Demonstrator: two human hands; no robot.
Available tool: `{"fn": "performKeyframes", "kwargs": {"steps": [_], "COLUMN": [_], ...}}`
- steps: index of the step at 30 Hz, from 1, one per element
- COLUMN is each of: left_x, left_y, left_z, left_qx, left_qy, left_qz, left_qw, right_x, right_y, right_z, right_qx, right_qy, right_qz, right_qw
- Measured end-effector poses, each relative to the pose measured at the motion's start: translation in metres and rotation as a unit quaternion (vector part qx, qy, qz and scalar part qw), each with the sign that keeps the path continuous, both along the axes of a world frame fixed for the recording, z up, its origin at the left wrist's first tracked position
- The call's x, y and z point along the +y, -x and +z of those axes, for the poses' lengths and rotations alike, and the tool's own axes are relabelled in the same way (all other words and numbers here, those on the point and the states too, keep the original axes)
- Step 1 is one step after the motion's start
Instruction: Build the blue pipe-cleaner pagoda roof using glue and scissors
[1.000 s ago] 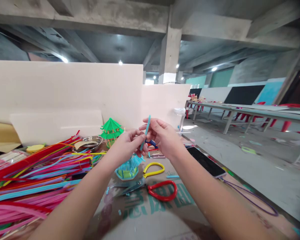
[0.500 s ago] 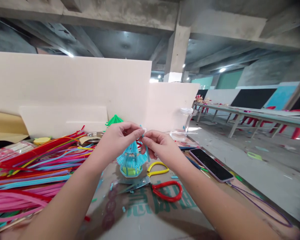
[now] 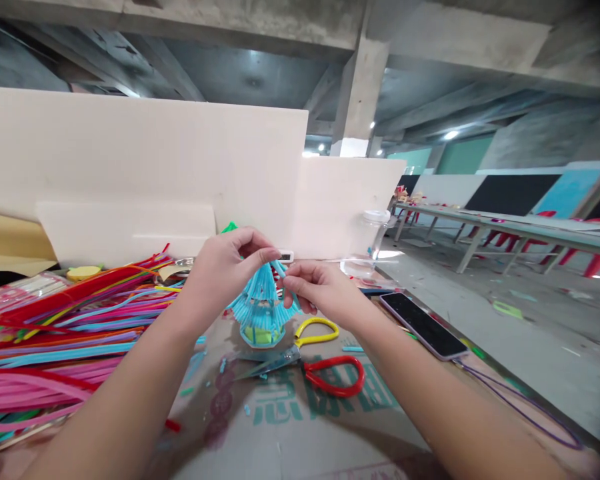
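Left hand: I see my left hand (image 3: 230, 267) at frame centre, thumb and forefinger pinched narrow at the top of the blue pavilion model (image 3: 263, 308), touching its peak.
Right hand: my right hand (image 3: 320, 288) sits just right of it, fingers closed on a short blue pipe-cleaner piece (image 3: 282, 272) laid against the model's roof.
Model look: light blue, a fringed cone roof of many short sticks fanning downward, above a round base with a yellow-green band; it stands upright on the cardboard sheet (image 3: 305, 427), centre of frame.
Model count: I count one blue model; a green tip (image 3: 229, 227) peeks out behind my left hand, too hidden to identify.
Scissors: two pairs, one with a red handle (image 3: 336, 376), one with a yellow handle (image 3: 319, 329), just below and right of the model.
Phone: one, dark screen (image 3: 422, 327), right of centre.
Pipe cleaners: a pile (image 3: 55, 347) at the left, too many to count.
Jar: one clear jar (image 3: 366, 241), behind my right hand.
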State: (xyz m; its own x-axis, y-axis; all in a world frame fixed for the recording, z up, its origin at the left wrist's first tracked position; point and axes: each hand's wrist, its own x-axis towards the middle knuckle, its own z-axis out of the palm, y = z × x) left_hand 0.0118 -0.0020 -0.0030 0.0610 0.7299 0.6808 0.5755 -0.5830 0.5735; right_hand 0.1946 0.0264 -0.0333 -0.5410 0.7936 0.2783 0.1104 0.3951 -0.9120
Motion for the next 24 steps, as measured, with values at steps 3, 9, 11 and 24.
{"fn": "performKeyframes", "kwargs": {"steps": [3, 9, 11, 24], "left_x": [0.008, 0.034, 0.041, 0.047], "left_y": [0.003, 0.018, 0.02, 0.013], "left_z": [-0.005, -0.021, -0.026, -0.034], "left_qx": [0.001, -0.031, -0.004, 0.017], "left_qy": [0.008, -0.032, -0.007, 0.059], "left_qz": [0.021, 0.064, 0.072, 0.017], "left_qw": [1.0, 0.997, 0.997, 0.998], "right_x": [0.003, 0.012, 0.016, 0.017], "right_y": [-0.004, -0.007, -0.007, -0.001], "right_z": [0.001, -0.004, -0.009, -0.029], "right_qx": [-0.056, -0.118, -0.154, -0.256], "right_qy": [0.016, 0.05, 0.018, -0.085], "right_qz": [0.014, -0.016, -0.053, -0.081], "right_qw": [0.998, 0.992, 0.986, 0.96]}}
